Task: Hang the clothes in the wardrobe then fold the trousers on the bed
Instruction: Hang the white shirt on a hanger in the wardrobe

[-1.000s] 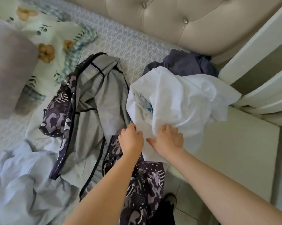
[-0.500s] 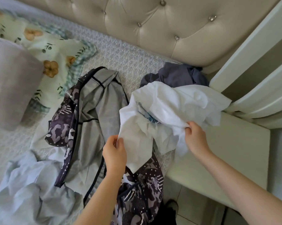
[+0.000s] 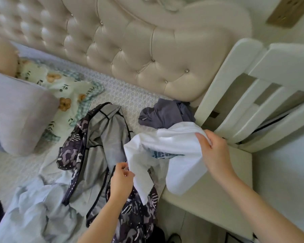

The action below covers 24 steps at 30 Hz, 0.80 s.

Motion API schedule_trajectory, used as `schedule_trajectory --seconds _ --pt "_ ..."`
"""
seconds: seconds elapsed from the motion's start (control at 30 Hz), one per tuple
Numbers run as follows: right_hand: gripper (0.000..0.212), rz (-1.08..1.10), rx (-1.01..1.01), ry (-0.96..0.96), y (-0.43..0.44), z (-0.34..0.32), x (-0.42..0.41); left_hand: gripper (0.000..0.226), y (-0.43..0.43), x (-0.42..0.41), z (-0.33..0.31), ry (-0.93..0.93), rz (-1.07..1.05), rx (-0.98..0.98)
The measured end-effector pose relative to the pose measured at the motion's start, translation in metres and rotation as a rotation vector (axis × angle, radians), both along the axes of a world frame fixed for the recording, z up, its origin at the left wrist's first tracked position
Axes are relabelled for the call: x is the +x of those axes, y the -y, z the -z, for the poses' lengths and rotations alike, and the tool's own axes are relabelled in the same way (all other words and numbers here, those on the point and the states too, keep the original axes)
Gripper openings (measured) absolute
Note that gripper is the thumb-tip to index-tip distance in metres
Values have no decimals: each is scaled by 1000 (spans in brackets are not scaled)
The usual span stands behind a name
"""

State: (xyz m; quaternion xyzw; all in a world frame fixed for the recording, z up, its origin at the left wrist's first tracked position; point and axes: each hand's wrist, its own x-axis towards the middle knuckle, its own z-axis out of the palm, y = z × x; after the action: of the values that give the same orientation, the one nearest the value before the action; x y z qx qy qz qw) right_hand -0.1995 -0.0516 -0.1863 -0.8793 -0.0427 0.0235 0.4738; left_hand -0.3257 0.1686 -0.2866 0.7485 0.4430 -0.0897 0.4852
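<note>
A white T-shirt (image 3: 172, 146) with blue print is lifted above the bed's right edge. My left hand (image 3: 121, 179) pinches its lower left edge. My right hand (image 3: 216, 153) grips its upper right part, fingers curled into the cloth. Under it on the patterned bed sheet (image 3: 123, 97) lies a grey jacket (image 3: 104, 137) with a dark camouflage lining. A dark grey garment (image 3: 165, 114) is bunched against the headboard. A pale blue garment (image 3: 33, 213) is crumpled at the lower left.
A tufted cream headboard (image 3: 147, 50) runs along the back. A grey pillow (image 3: 18, 113) and a floral pillow (image 3: 63, 90) lie at the left. A white slatted chair back (image 3: 252, 88) and a cream bedside surface (image 3: 217, 195) stand at the right.
Both hands moved apart and lifted the white T-shirt, spreading it out. The right hand shifted up to the right; the view tilted up toward the headboard.
</note>
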Motion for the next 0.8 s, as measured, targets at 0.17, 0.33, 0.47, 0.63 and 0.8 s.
schedule_trajectory --seconds 0.17,0.33,0.47,0.63,0.8 --pt "41 -44 44 65 23 -60 -30 48 35 11 -58 211 97 -64" --pt "25 -99 61 53 59 -113 -61 83 72 29 -116 441 324 -62" --pt "27 -62 19 69 93 -140 -85 57 98 32 -146 463 525 -76" --pt "35 90 21 72 132 -166 -112 15 124 27 -178 500 603 -54" --pt "35 255 -47 -20 172 -178 -133 11 146 14 -244 632 534 -130"
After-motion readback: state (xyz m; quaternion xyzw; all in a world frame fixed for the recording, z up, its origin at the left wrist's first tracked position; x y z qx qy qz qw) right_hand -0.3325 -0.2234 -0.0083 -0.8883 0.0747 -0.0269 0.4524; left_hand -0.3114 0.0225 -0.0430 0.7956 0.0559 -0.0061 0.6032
